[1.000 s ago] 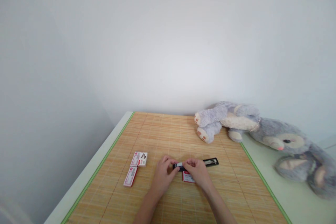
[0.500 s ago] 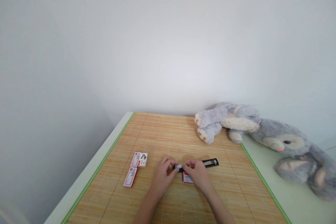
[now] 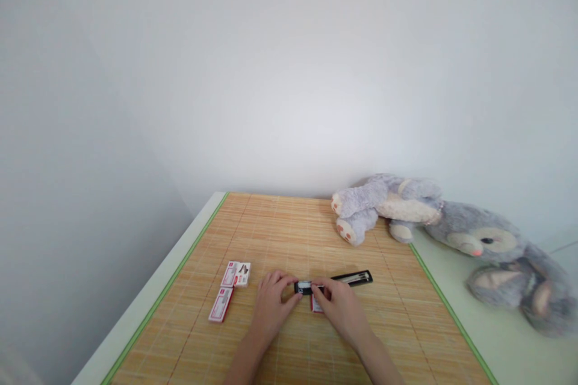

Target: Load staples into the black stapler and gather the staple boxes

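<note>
An opened black stapler [image 3: 356, 278] lies across the mat, its long half with a silver metal strip stretching out to the right. A pale, silvery strip shows in its left part between my hands. My left hand [image 3: 271, 301] grips the stapler's left end between thumb and fingers. My right hand [image 3: 338, 304] pinches the stapler near its middle, and its fingers cover that part. Partly under the right hand is a small red-and-white box [image 3: 316, 304].
To the left lie several small red-and-white boxes, one of them a box [image 3: 221, 305] nearest me and another a box with a stapler-like picture [image 3: 243, 274]. A bamboo mat [image 3: 271, 234] covers the table. A grey plush toy [image 3: 406, 207] lies along the back right.
My right hand's fingers have shifted slightly and now pinch lower at the stapler's middle. More of the pale strip in the left part is visible. The view has moved a little.
</note>
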Tool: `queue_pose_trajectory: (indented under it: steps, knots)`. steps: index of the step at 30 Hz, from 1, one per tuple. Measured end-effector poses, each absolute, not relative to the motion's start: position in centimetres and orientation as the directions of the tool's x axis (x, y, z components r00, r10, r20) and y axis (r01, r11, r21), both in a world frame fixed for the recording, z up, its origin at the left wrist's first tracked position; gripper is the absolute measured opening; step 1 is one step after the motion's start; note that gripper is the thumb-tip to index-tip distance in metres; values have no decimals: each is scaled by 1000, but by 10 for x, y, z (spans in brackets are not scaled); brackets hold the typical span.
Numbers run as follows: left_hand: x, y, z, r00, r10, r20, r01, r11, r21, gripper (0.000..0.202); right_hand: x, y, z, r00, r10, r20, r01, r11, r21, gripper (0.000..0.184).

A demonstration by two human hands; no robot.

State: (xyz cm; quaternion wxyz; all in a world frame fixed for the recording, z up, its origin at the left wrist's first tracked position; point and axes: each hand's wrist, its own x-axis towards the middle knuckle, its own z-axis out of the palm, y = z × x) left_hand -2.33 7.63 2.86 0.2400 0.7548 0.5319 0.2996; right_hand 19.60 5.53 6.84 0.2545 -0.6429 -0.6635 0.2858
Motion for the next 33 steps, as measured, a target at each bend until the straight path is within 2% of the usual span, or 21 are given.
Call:
queue_pose_trajectory:
  steps: [2, 4, 6, 7, 10, 12, 14, 16, 20, 27, 33]
  knots:
    - [-23, 77, 29, 258, 947, 190, 669, -317, 672, 27, 216, 53, 74, 22, 1000, 6, 734, -12, -679, 34]
    - [-23, 78, 29, 260, 948, 185, 676, -315, 666, 26, 247, 52, 80, 146, 979, 139, 784, -29, -619, 36]
    - [-23, 78, 29, 262, 948, 182, 680, -315, 662, 26, 284, 52, 83, 111, 950, 292, 816, 81, -573, 41]
    - [-23, 79, 30, 263, 948, 180, 681, -315, 661, 26, 300, 52, 83, 69, 950, 306, 816, 122, -564, 48]
    - [-22, 79, 31, 267, 947, 176, 681, -315, 661, 26, 335, 50, 76, -14, 982, 187, 762, 132, -634, 64]
    - [-22, 79, 31, 269, 947, 173, 681, -314, 661, 26, 343, 49, 71, -47, 996, 76, 699, 87, -710, 56]
    - [-22, 80, 31, 270, 948, 170, 682, -313, 661, 26, 342, 49, 68, -75, 997, 22, 625, 64, -778, 43]
    - [-21, 80, 32, 271, 948, 165, 684, -310, 660, 27, 334, 50, 71, -93, 995, 38, 546, 83, -833, 37]
    - [-18, 80, 33, 282, 947, 156, 686, -313, 657, 26, 309, 58, 87, -122, 989, 84, 422, 128, -898, 43]
    - [-17, 79, 35, 290, 946, 148, 684, -312, 659, 26, 262, 75, 112, -245, 962, 117, 419, 214, -882, 33]
    - [-15, 78, 36, 285, 948, 141, 687, -305, 660, 25, 231, 81, 128, -368, 925, 99, 610, 320, -725, 28]
